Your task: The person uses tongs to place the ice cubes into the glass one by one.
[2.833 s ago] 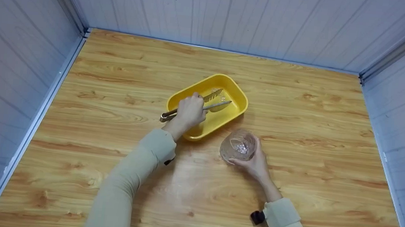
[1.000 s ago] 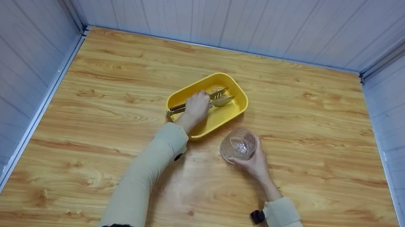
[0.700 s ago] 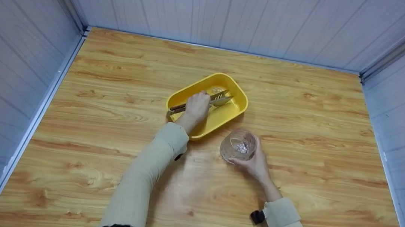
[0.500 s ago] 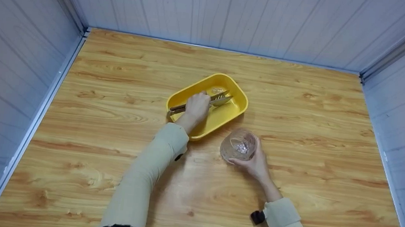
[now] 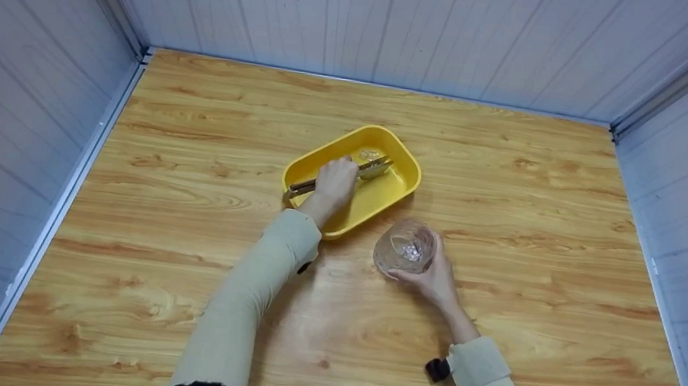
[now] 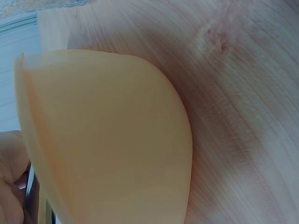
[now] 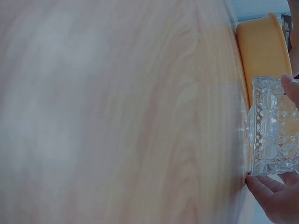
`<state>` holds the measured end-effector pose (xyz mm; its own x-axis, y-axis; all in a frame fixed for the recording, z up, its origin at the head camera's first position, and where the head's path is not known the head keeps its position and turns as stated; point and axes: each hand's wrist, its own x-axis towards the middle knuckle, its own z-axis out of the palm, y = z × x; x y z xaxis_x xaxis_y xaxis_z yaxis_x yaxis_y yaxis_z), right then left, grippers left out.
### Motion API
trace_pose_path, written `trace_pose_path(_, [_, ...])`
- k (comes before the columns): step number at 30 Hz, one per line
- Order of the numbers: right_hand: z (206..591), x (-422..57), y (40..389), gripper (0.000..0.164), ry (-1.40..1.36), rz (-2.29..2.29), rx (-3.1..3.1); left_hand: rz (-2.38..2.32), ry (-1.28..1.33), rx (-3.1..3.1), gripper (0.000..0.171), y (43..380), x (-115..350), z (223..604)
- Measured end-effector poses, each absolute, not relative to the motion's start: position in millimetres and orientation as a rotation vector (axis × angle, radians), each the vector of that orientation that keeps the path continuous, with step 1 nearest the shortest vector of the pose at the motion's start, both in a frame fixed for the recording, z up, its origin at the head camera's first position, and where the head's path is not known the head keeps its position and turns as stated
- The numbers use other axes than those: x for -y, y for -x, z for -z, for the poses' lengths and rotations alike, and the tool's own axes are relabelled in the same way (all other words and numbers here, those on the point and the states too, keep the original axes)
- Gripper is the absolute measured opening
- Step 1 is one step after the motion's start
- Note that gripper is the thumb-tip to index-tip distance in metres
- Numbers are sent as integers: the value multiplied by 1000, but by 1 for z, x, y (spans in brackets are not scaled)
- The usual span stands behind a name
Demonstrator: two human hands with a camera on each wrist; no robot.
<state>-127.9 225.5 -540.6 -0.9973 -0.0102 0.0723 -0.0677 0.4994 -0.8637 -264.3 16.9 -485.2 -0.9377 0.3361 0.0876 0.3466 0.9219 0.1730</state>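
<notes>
Near the front edge of the wood-grain worktop (image 5: pixel 555 253), two beige sleeves (image 5: pixel 229 315) enter; a small black device (image 5: pixel 437 370) sits by the right cuff. The right hand (image 5: pixel 437 279) grips a clear, cut-pattern glass tumbler (image 5: pixel 390 256), thumb and fingers curved round its side, slightly right of the worktop's centre. Whether the glints inside are contents or base cannot be determined. Beyond it, apart, a yellow rectangular tub with rounded corners (image 5: pixel 382 194) lies diagonally. The left hand (image 5: pixel 336 184) is closed round slim metal tongs (image 5: pixel 375 168), arms nearly together, tips inside the tub. Small clear pieces (image 5: pixel 368 154) lie beside them, towards the worktop's back edge.
</notes>
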Motion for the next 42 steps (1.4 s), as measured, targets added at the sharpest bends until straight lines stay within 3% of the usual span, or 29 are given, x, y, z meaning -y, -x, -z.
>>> trace_pose_path(31, [542,-226,128,101,-67,-1564,2663,465,500,2971,19,253,-5,473])
trace_pose_path(42, [515,-215,120,93,-109,-1577,2641,549,555,2926,17,234,-5,466])
